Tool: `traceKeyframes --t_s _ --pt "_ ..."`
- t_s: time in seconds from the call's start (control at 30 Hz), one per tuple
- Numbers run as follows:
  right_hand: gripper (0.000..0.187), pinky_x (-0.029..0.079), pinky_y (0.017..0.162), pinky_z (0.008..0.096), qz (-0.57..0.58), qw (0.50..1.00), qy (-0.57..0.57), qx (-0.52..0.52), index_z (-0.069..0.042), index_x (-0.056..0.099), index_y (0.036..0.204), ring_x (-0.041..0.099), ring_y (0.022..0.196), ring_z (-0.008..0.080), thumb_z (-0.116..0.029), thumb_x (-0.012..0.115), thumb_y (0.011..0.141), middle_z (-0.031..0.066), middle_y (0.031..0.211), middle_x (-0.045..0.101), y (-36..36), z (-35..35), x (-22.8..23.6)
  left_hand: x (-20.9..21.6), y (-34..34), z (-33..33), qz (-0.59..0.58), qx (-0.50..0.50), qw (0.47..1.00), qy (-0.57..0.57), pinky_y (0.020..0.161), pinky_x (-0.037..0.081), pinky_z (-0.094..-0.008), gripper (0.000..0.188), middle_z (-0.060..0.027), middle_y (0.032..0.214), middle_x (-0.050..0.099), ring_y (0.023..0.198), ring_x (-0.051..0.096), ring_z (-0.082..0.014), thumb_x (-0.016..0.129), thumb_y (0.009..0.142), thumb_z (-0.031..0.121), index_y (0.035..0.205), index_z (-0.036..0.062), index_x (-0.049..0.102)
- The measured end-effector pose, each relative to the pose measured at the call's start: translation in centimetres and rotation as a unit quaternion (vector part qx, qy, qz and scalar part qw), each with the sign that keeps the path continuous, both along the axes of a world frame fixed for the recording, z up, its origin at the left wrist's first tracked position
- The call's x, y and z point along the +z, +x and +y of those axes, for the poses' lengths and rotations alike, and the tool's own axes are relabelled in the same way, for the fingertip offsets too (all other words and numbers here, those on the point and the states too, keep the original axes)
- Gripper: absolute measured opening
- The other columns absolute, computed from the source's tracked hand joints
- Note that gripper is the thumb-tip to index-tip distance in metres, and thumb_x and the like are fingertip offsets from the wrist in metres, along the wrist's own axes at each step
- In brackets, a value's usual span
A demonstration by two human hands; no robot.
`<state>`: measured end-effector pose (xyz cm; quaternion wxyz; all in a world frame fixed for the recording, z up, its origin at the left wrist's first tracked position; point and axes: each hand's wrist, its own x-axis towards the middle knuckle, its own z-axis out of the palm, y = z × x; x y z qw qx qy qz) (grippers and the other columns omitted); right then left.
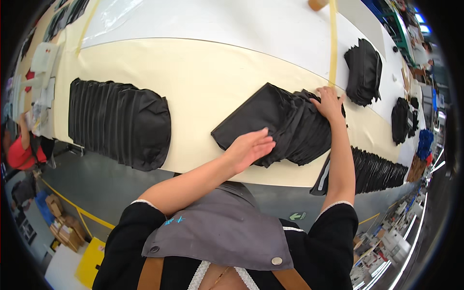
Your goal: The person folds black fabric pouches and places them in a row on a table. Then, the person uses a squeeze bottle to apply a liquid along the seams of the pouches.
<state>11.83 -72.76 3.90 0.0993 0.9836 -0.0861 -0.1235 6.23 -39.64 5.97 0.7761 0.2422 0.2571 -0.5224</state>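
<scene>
I have the pile of black fabric pieces [299, 135] on the cream-covered table [203, 67], right of centre with a hand at either side, its layers leaning over one another and a smooth panel [253, 116] fanned out to the left. My left hand [251, 149] is flat at the pile's near left side, fingers extended, gripping nothing that I can see. My right hand [330, 102] lies across the far right end, fingers spread; I cannot tell whether the tips pinch any layers.

I judge each piece light and soft, a little slick from its sheen, hardly fragile, but the whole pile heavier and liable to slide apart layer by layer. I would take it from both ends, palms pressing inward, rather than pluck at the creased top.

The left fingertips overlap the cloth, so contact there is unclear to me. The right fingers hide the corner beneath, black on black blurs the layer edges, and my right forearm [342, 159] partly covers the row of black pieces [379, 170]
</scene>
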Motion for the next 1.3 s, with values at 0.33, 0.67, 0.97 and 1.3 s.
traceKeyframes --t_s 0.33,0.67,0.97,1.3 --pt "0.028 0.049 0.079 0.0383 -0.089 0.964 0.23 0.098 -0.007 0.072 0.089 0.064 0.084 0.0284 -0.035 0.071 0.083 0.0102 0.093 0.07 4.0 12.8 -1.7 -3.0 -2.8 7.5 -0.031 0.052 0.945 0.322 0.077 0.047 -0.0302 0.039 -0.0045 0.104 0.057 0.092 0.054 -0.016 0.07 0.089 0.035 0.109 0.0037 0.06" --pt "0.026 0.041 0.063 0.0179 -0.037 0.696 0.71 -0.103 0.0 0.052 0.117 0.054 0.07 0.0034 -0.006 0.059 0.093 -0.0007 0.074 0.061 6.5 20.7 -0.9 -0.7 -4.6 13.0 -0.068 0.229 0.925 0.295 0.074 0.055 -0.0261 0.016 0.0011 0.084 0.062 0.076 0.057 -0.0067 0.063 0.094 0.019 0.093 0.0036 0.063" --pt "0.034 0.049 0.077 0.029 -0.065 0.745 0.648 0.142 -0.004 0.053 0.121 0.065 0.079 0.0206 -0.005 0.063 0.088 0.0101 0.082 0.068 7.9 39.4 0.6 1.5 -9.8 22.8 -0.121 0.362 0.788 0.483 0.066 0.058 -0.0249 0.016 -0.0039 0.085 0.063 0.077 0.061 -0.0076 0.065 0.093 0.012 0.087 -0.0014 0.06" --pt "0.039 0.048 0.078 0.0365 -0.135 0.846 0.463 0.228 -0.006 0.054 0.124 0.06 0.094 0.0248 -0.017 0.067 0.089 0.0109 0.105 0.06 8.8 45.0 -6.9 -4.4 -9.0 26.5 -0.23 0.286 0.627 0.687 0.048 0.038 -0.0224 0.032 -0.0002 0.065 0.053 0.055 0.046 -0.005 0.076 0.083 0.011 0.095 0.0028 0.047"
